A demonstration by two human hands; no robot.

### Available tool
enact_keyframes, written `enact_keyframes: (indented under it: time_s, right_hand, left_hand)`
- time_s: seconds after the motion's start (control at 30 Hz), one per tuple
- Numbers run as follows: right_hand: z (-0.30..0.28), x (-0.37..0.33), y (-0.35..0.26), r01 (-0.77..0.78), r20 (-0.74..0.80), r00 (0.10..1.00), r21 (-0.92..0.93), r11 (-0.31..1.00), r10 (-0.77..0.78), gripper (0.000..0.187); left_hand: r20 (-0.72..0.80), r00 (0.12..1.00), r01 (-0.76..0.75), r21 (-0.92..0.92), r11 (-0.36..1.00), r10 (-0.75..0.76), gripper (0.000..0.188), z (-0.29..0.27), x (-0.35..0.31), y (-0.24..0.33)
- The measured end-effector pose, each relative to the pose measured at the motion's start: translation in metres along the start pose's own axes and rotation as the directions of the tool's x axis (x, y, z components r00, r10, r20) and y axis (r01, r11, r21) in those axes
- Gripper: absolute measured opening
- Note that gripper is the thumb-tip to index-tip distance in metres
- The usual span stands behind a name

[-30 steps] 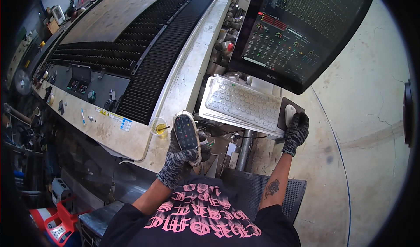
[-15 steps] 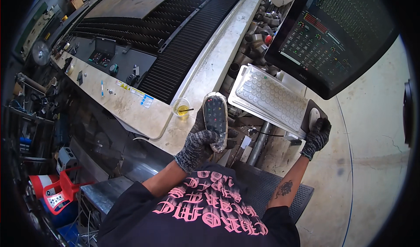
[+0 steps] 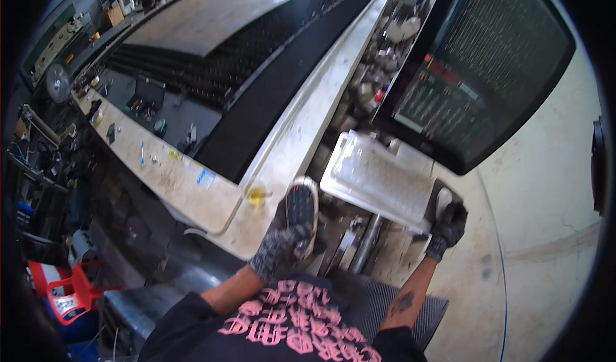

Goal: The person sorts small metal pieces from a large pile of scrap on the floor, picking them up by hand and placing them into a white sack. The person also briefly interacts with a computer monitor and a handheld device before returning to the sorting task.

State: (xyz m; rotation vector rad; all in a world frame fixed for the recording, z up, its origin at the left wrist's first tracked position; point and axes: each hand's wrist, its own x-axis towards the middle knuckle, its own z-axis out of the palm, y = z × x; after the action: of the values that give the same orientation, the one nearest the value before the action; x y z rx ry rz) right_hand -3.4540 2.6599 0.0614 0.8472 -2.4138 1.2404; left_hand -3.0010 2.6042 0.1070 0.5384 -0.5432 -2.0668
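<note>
My left hand, in a grey and black glove, is closed around a handheld remote control with a dark button face and a pale casing. The remote stands nearly upright in front of my chest, beside a plastic cup of yellow liquid on the machine's ledge. Out to the right, my gloved right hand grips a white computer mouse, its fingers partly hidden. The mouse lies on a dark pad at the right end of a white keyboard, which looks covered in clear plastic.
A large monitor is tilted above the keyboard. To the left is a machine bed with dark slats and a metal sheet. Metal offcuts fill the gap beside its ledge. A red plastic chair stands at lower left.
The view has tilted and blurred, so the ledge, keyboard and both hands sit lower in it. Both hands keep their holds on the remote control and the mouse.
</note>
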Motion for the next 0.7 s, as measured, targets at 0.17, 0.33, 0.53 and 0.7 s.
enact_keyframes:
  time_s: [0.17,0.33,0.53,0.7]
  right_hand:
    - [-0.009,-0.004,-0.012,-0.036,0.011,0.999,0.054,0.998,0.035,0.041]
    - [-0.008,-0.002,-0.019,-0.029,-0.024,0.999,0.106,0.994,0.032,0.038]
    - [-0.007,-0.002,-0.02,-0.01,-0.029,0.999,0.069,0.998,0.012,0.037]
    - [-0.005,-0.001,-0.012,-0.007,-0.037,0.999,0.081,0.997,0.01,0.037]
  left_hand:
    - [-0.028,0.993,0.115,-0.067,0.991,-0.118,0.081,0.006,-0.007,-0.002]
    - [0.007,0.984,0.179,-0.038,0.983,-0.179,0.082,-0.002,-0.011,-0.005]
    - [0.048,0.988,0.151,-0.051,0.987,-0.148,0.086,-0.009,-0.012,-0.012]
    - [-0.005,0.985,0.174,-0.047,0.984,-0.174,0.082,-0.011,-0.019,-0.011]
